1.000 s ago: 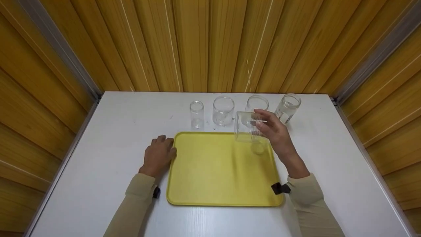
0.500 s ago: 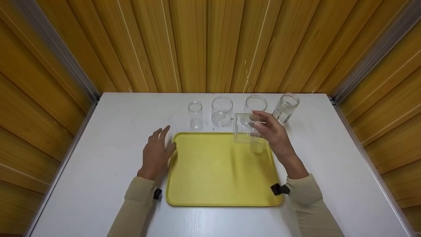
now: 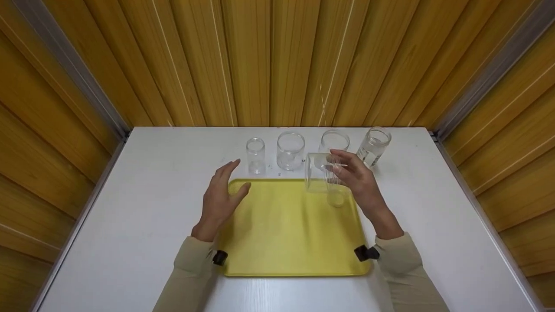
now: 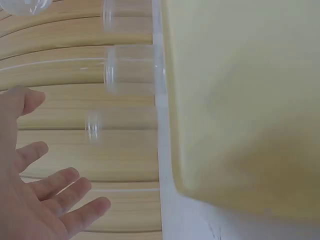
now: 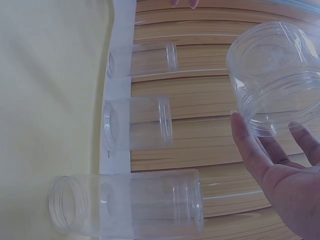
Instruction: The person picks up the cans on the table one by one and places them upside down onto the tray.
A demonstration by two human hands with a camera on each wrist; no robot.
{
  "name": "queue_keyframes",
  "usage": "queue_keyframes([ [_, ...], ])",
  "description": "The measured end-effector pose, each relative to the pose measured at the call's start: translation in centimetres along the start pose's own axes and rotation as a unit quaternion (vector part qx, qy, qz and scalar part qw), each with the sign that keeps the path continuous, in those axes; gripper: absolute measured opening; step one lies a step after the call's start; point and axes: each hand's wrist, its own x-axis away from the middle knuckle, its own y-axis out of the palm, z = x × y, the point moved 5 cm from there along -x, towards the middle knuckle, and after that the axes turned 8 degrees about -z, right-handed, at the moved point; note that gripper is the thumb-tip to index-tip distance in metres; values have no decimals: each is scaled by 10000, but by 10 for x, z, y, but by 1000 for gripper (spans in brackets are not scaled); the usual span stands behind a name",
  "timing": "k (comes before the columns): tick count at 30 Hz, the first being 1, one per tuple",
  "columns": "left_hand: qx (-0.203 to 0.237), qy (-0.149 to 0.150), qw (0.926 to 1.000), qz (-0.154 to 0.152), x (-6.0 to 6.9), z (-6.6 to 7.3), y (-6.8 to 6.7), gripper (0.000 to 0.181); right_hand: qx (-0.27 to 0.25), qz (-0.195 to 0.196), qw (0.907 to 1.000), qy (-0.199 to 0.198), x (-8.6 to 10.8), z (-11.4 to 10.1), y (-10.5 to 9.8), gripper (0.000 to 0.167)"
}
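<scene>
In the head view, my right hand (image 3: 362,184) holds a clear wide jar (image 3: 318,173) on its side above the tray's far right part. Its fingertips are at the threaded mouth, and the base points left. Just below it, a clear narrower jar (image 3: 336,199) stands on the yellow tray (image 3: 277,242). The right wrist view shows this narrower jar (image 5: 140,205) with a threaded end at the tray; in the head view, most of it is hidden. My left hand (image 3: 219,201) hovers over the tray's far left corner, fingers spread, holding nothing.
Behind the tray, a slim clear jar (image 3: 256,156), two wider clear jars (image 3: 290,151) (image 3: 334,141) and a tall jar with printing (image 3: 373,147) stand in a row on the white table (image 3: 130,208). Wood-look panels (image 3: 251,65) enclose the back and sides.
My left hand has let go of the tray's left edge, spread its fingers and moved right over the tray. The right hand still holds the wide jar in almost the same place.
</scene>
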Motion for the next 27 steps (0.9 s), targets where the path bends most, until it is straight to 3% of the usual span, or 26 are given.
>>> queue_keyframes([
  [5,310,342,9989,79,-3,14,7,65,-60,-19,10000,-12,-3,0,3,47],
  [16,1071,789,9910,-156,-13,46,28,65,-74,-34,10000,-36,-1,0,2,46],
  [27,2196,659,9706,-740,-11,73,40,65,89,-77,9999,10,0,1,5,47],
])
